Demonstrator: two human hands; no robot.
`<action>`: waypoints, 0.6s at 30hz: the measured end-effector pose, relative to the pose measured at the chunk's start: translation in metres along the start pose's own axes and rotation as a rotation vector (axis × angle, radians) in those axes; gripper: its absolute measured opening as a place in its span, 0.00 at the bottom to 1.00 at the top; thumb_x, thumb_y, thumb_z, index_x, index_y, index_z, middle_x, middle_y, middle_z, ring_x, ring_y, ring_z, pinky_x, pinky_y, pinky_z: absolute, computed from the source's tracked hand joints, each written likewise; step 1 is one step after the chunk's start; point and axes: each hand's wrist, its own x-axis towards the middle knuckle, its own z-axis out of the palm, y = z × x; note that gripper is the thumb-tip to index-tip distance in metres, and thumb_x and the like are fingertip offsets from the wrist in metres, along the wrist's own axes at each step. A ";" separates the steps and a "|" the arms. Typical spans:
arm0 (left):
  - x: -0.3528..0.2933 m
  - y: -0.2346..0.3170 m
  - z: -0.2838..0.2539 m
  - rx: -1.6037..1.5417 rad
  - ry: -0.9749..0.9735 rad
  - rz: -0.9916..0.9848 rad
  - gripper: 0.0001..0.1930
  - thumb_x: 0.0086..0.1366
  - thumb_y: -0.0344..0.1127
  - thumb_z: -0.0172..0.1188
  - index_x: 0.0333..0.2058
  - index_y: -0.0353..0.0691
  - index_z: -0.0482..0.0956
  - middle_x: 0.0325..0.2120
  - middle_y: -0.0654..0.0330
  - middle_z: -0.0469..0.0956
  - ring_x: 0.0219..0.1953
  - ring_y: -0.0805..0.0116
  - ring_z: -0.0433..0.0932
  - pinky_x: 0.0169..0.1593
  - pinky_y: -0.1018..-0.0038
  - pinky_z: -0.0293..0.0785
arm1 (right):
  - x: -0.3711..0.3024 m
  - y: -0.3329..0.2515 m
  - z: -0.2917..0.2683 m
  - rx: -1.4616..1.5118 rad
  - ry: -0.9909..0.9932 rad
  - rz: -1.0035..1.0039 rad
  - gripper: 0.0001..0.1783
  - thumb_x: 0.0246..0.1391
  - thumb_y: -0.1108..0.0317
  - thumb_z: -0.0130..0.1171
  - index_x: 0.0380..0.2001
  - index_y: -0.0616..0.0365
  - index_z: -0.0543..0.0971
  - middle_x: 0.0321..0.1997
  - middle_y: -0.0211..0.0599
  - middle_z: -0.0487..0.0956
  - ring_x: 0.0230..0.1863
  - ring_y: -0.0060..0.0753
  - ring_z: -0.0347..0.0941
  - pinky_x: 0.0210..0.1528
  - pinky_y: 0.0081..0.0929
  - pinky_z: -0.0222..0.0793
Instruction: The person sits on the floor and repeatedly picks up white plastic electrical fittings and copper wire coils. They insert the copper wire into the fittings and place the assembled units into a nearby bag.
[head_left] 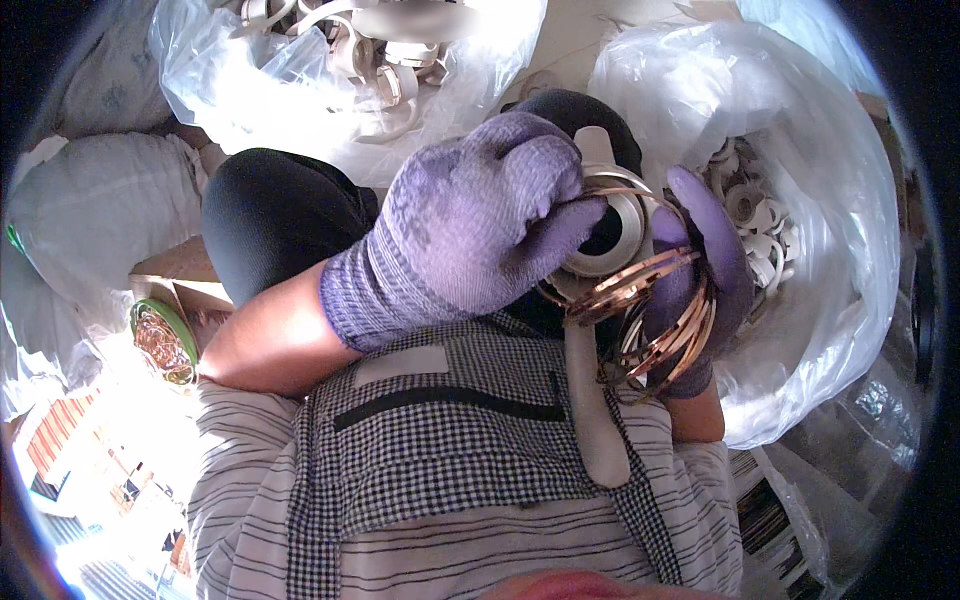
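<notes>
Both my hands wear purple knit gloves and meet in front of my lap. Between them is a white plastic ring (640,232) with a dark round middle, a short tab above and a long flat strap (598,430) hanging below. My left hand (490,210) is closed at the ring's left edge, its fingertips partly hidden. A bundle of looped, copper-coloured metal strips (685,335) hangs around the fingers of my right hand (715,255), which grips it beside the ring. One thin strip arches over the ring's top.
Beyond my left knee stands a clear plastic bag (215,75) of white plastic parts. Another large clear bag (830,330) with similar parts (755,215) is at my right. At my left a green-rimmed round container (190,345) holds copper-coloured strips, near a cardboard box (190,265).
</notes>
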 end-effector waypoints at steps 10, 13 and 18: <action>-0.002 -0.012 0.005 -0.067 0.099 0.078 0.12 0.60 0.30 0.70 0.42 0.38 0.82 0.37 0.53 0.84 0.37 0.56 0.85 0.40 0.68 0.81 | 0.019 -0.008 -0.006 -0.049 -0.171 -0.014 0.16 0.57 0.68 0.64 0.48 0.63 0.84 0.39 0.44 0.85 0.36 0.37 0.82 0.41 0.30 0.76; -0.001 -0.013 0.005 -0.135 0.097 0.067 0.12 0.61 0.28 0.67 0.44 0.38 0.82 0.38 0.53 0.84 0.37 0.55 0.84 0.40 0.67 0.80 | 0.021 -0.013 0.000 -0.012 -0.132 0.065 0.16 0.57 0.69 0.64 0.48 0.63 0.84 0.42 0.45 0.86 0.38 0.38 0.83 0.44 0.31 0.77; -0.004 -0.024 0.005 -0.425 0.031 0.024 0.12 0.63 0.29 0.64 0.46 0.37 0.83 0.38 0.55 0.84 0.37 0.56 0.81 0.45 0.66 0.77 | 0.009 0.007 0.008 0.224 -0.146 0.202 0.14 0.58 0.70 0.63 0.46 0.63 0.84 0.43 0.45 0.86 0.41 0.38 0.83 0.45 0.31 0.77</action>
